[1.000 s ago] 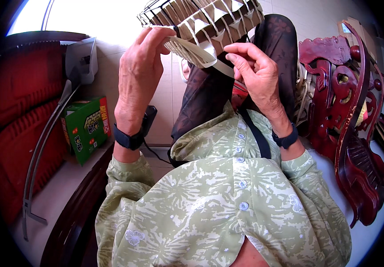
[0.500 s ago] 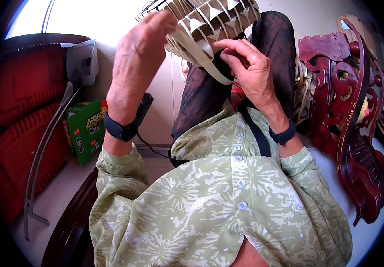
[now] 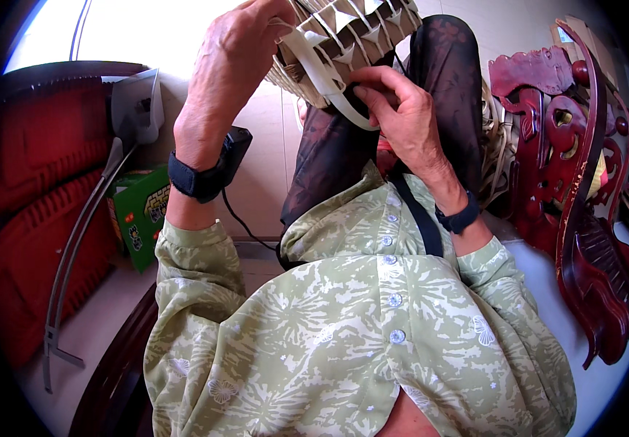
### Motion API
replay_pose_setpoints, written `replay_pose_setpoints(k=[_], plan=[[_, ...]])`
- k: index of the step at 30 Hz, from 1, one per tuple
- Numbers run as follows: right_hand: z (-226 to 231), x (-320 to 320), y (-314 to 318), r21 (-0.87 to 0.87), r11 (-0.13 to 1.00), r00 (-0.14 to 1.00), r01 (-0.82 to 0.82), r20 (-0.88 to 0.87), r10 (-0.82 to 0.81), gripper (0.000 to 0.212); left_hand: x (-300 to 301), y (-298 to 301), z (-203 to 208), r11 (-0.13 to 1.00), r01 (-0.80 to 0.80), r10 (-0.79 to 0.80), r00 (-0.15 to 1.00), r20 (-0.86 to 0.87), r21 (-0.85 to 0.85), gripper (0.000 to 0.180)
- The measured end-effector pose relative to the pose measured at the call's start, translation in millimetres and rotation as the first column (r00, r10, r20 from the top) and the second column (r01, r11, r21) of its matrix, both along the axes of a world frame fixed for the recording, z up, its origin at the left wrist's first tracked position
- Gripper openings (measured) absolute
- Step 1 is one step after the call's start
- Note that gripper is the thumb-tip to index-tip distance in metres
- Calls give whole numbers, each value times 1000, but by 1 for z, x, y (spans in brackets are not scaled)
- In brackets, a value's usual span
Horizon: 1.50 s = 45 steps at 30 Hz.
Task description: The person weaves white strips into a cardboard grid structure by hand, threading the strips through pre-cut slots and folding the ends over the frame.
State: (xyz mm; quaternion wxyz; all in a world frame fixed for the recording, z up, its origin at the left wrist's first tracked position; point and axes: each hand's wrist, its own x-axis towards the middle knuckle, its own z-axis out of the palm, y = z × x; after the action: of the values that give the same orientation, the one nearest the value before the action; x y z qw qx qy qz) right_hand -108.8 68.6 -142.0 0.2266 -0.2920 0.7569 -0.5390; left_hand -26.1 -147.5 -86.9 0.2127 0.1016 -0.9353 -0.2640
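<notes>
A woven basket-like piece of cream cord and flat strips, with small white triangular folds in rows, rests against my knees at the top of the view. A pale flat strip runs along its near edge and curves down toward my right hand. My left hand is at the upper left corner of the piece, its bent fingers pinching the strip's upper end; some fingertips are cut off by the frame. At the near edge, my right hand has thumb and forefinger curled close together. What lies between them is hidden.
Left of me are red ribbed cushions, a grey metal-legged stand and a green printed box. A carved dark-red wooden chair stands at right, beside a bundle of pale strips. A black cable hangs from my left wrist.
My left hand has risen slightly, and the strip near it is drawn straighter along the edge. The woven piece has shifted a little upward. My right hand stays almost in place.
</notes>
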Motion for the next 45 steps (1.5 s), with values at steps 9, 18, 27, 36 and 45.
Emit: replay_pose_setpoints(k=[9,18,27,36,45], plan=[[5,12,2,99,986,983,-135,-112,146,19,4,-21,4,986,167,-165,956,243,13,7],[-1,16,12,104,983,975,-152,-148,166,25,12,-13,7,973,215,-230,946,227,88,12],[68,-21,78,278,892,900,-356,358,247,35,76,48,-3,546,28,-209,972,104,837,7],[82,-15,62,95,995,695,17,-717,56,29,97,123,3,-148,-72,23,997,77,986,9],[87,46,63,36,951,812,-306,-512,281,24,96,124,12,-156,-41,46,998,49,987,11]])
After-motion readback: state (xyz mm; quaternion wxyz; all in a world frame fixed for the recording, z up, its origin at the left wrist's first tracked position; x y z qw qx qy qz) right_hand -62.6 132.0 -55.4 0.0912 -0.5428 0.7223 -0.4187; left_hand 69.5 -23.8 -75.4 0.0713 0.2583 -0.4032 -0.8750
